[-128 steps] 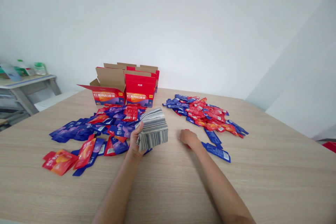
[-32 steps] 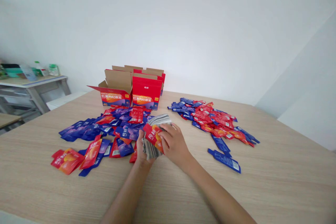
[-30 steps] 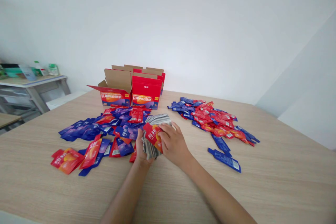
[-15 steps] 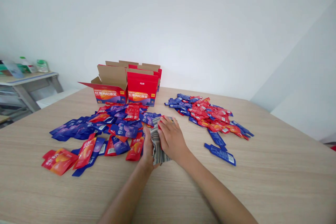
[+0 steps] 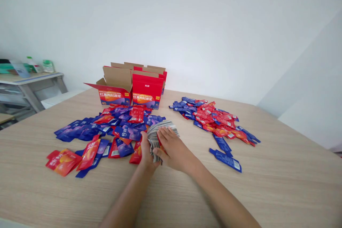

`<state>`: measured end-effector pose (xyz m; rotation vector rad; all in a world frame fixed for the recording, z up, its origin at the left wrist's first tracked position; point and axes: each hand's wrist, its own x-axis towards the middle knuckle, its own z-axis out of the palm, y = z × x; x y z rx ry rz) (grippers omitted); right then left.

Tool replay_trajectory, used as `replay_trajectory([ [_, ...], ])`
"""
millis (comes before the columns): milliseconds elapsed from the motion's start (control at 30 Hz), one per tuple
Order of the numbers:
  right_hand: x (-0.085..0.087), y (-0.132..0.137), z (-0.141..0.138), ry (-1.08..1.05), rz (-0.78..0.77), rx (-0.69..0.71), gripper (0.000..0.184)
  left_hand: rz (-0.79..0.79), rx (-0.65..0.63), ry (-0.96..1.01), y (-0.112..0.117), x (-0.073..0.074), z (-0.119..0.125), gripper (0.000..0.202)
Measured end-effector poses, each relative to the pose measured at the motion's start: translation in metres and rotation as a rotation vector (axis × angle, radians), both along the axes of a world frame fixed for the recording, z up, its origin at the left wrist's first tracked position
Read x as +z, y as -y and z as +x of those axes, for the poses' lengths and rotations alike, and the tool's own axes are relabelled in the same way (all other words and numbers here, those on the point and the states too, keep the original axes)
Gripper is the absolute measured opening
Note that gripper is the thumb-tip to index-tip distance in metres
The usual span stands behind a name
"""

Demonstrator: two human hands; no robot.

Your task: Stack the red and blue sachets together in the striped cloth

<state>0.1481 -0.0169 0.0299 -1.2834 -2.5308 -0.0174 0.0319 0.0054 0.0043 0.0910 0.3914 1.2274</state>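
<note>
Between my two hands is a thick stack of pouches (image 5: 153, 136), its many edges showing as grey and white stripes, with a bit of red face under the right fingers. My left hand (image 5: 147, 155) is closed round its left side. My right hand (image 5: 175, 149) presses on its right side with fingers together and the thumb toward the near end. Just left of the stack lies a loose pile of red and blue pouches (image 5: 129, 132), printed with fruit. The stack's underside is hidden by my hands.
Open red and blue cartons (image 5: 146, 94) stand at the back left, flaps raised. Another pile of red and blue pouches (image 5: 207, 115) lies at the back right, with a few strays in front. A side table (image 5: 34, 78) with bottles stands far left.
The stack has turned in my hands, its striped edges now fanning across the top. My left hand has shifted slightly left. The whole view has moved a little.
</note>
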Motion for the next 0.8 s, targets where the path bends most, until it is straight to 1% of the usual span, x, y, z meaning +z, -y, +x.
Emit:
replay_trajectory([
  [100,-0.001,0.011,-0.009,0.000,-0.037,0.066,0.088,-0.084,0.069,-0.009,-0.005,0.003,-0.008,0.067],
  [167,-0.001,0.014,-0.013,-0.023,-0.071,0.084,0.101,-0.083,0.079,-0.022,-0.007,0.003,-0.010,0.068],
  [233,-0.001,0.014,-0.015,-0.053,-0.117,0.094,0.109,-0.072,0.077,-0.048,-0.008,0.004,-0.009,0.068],
  [300,-0.002,0.011,-0.015,-0.091,-0.157,0.115,0.106,-0.067,0.108,-0.072,-0.008,0.002,-0.007,0.064],
  [367,-0.003,0.007,-0.014,-0.155,-0.163,0.140,0.095,-0.059,0.135,-0.073,-0.005,0.000,-0.004,0.057],
  [467,-0.006,0.003,-0.010,-0.263,-0.131,0.181,0.085,-0.047,0.091,-0.062,0.000,-0.005,0.000,0.045],
  [533,-0.007,0.003,-0.009,-0.286,-0.106,0.199,0.085,-0.050,0.056,-0.066,0.003,-0.006,0.002,0.042],
  [567,-0.007,0.004,-0.010,-0.274,-0.092,0.203,0.086,-0.052,0.064,-0.069,0.003,-0.005,0.002,0.041],
  [633,-0.007,0.008,-0.014,-0.218,-0.045,0.168,0.084,-0.042,0.108,-0.060,0.003,-0.003,0.003,0.041],
  [700,-0.009,0.016,-0.023,-0.152,0.017,0.082,0.079,-0.037,0.137,-0.052,0.000,-0.001,0.001,0.045],
  [800,-0.015,0.028,-0.037,-0.120,0.078,-0.043,0.069,-0.055,0.131,-0.067,-0.006,-0.005,-0.004,0.052],
])
